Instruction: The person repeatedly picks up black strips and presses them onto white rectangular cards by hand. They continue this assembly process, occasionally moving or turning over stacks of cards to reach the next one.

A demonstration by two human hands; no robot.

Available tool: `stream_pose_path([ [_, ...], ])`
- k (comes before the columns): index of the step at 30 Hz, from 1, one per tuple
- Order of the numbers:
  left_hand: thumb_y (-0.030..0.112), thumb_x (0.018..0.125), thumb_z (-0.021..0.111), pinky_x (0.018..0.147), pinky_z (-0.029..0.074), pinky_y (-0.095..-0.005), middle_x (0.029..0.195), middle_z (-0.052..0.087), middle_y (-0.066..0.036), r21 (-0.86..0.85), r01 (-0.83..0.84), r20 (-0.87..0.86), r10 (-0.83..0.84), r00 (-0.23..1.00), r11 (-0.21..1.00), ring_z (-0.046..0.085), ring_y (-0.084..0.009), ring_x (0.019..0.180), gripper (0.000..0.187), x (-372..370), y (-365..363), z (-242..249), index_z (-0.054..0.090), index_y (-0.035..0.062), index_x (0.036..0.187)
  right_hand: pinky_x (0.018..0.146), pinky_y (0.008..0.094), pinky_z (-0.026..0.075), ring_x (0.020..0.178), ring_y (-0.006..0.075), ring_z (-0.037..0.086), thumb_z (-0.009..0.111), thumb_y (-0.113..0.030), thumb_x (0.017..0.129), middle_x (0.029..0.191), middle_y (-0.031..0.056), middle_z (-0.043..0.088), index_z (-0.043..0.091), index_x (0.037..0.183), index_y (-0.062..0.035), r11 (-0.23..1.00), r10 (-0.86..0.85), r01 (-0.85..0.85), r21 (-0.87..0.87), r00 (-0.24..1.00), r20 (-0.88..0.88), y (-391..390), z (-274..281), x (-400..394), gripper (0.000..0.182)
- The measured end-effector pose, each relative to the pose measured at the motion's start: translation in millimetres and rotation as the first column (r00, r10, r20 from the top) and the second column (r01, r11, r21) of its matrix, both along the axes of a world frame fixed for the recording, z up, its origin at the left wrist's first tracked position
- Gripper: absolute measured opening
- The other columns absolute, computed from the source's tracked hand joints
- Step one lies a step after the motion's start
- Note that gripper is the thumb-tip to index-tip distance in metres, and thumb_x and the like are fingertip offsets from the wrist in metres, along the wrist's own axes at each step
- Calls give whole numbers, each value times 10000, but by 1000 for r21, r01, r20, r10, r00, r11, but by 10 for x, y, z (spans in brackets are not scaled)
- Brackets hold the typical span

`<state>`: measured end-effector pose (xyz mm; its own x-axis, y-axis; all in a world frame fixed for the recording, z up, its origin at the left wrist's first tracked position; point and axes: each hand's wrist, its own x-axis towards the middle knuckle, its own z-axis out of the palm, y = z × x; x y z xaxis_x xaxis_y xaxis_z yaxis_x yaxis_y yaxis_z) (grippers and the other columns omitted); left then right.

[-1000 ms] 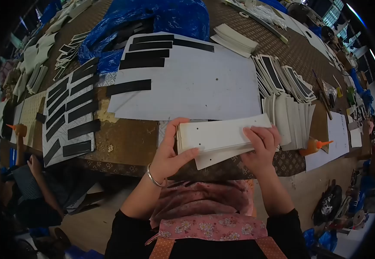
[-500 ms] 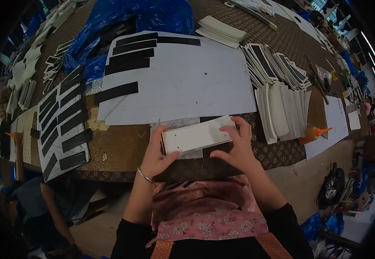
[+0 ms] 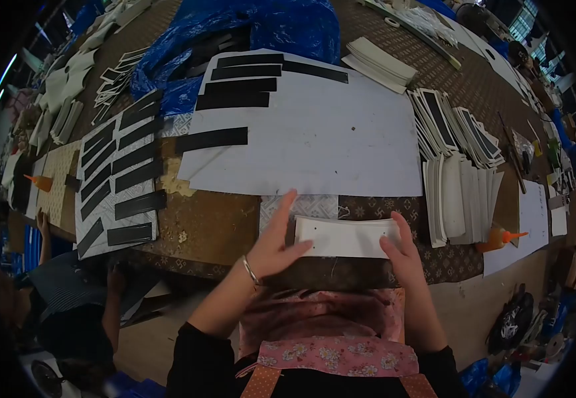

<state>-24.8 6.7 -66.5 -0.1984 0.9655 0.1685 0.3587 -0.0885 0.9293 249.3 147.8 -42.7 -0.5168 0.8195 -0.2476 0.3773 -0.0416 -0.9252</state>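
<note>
A white strip stack (image 3: 346, 237), slightly curved with small dark dots near its ends, lies level at the table's front edge. Its upper edge shows more than one layer. My left hand (image 3: 276, 244) is at the left end, fingers stretched out away from me and thumb over the stack's corner. At the other end, my right hand (image 3: 405, 253) has its thumb on the top face and its fingers along the end. Beyond the hands spreads a large white sheet (image 3: 321, 142), with several black strips (image 3: 235, 99) on its left part.
More black strips lie on a patterned board (image 3: 105, 229) at left. Stacked white strips (image 3: 457, 199) and an orange-tipped glue bottle (image 3: 497, 239) are at right. A blue plastic bag (image 3: 294, 30) sits at the back. Another person's arm (image 3: 112, 312) shows at lower left.
The strip stack has gone from tilted to level and down toward the table edge. My left fingers have straightened away from it; my right hand has moved onto its right end. The view has shifted.
</note>
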Motion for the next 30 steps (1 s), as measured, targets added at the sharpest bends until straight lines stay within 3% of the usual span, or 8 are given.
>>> stream_pose_path([
  [6,-30,826,557,1161,293,-517,1473,440,-191,10,-414,-877,206,433,910,472,-361,1322,794,-1687,473,215,254,129,1542,1190,377,182,1488,239,229,624,-155,966,1598,152,281,267,1542,-21,990,-106,121,75,979,-175,161,-55,185,691],
  [9,-34,841,554,1146,303,-543,1431,487,-182,-441,-501,-856,-180,485,745,485,-340,1315,823,-1944,629,340,206,145,1566,1190,393,172,1491,228,220,612,-152,975,1596,128,290,280,1538,-25,986,-152,161,32,969,-196,188,22,258,665],
  [13,21,852,594,1148,289,-552,1383,527,-169,-466,-520,-867,-253,429,715,511,-343,1285,861,-1927,731,544,155,147,1582,1186,402,178,1461,224,276,590,-124,974,1570,100,330,309,1526,-30,982,-151,172,72,961,-233,207,82,298,626],
  [17,56,747,696,1124,332,-493,1254,582,-164,-328,-391,-774,-7,633,860,555,-326,1202,1006,-1713,691,702,145,131,1585,1178,410,205,1435,250,319,612,-57,929,1539,131,355,410,1444,-32,961,-129,193,199,946,-298,111,339,72,554],
  [19,8,719,711,1109,354,-439,1205,586,-134,-69,-139,-311,111,944,988,562,-266,1177,1052,-1193,585,920,128,104,1590,1167,403,238,1419,277,346,632,14,873,1504,170,378,497,1299,-35,912,177,8,411,895,-409,16,422,-167,449],
  [23,-11,731,762,1095,364,-379,1177,570,-98,327,173,300,-275,913,929,552,-201,1181,1102,-107,411,1007,83,76,1593,1118,424,343,1364,297,427,780,-27,795,1466,199,405,563,1122,-38,904,379,-199,379,785,-490,-207,660,-706,393],
  [27,17,803,697,1090,364,-358,1265,562,-143,422,55,460,-266,847,905,545,-234,1207,956,250,273,821,137,48,1577,1065,410,409,1307,286,502,828,-51,749,1410,193,482,603,1086,-34,912,405,-296,283,752,-520,-187,720,-691,405],
  [30,-4,837,637,1091,365,-359,1295,563,-144,277,-107,239,39,970,955,544,-241,1216,785,160,57,454,277,35,1533,1012,393,459,1227,284,563,806,-49,752,1332,138,565,643,1086,-53,816,408,-303,493,906,-117,-64,776,-518,371],
])
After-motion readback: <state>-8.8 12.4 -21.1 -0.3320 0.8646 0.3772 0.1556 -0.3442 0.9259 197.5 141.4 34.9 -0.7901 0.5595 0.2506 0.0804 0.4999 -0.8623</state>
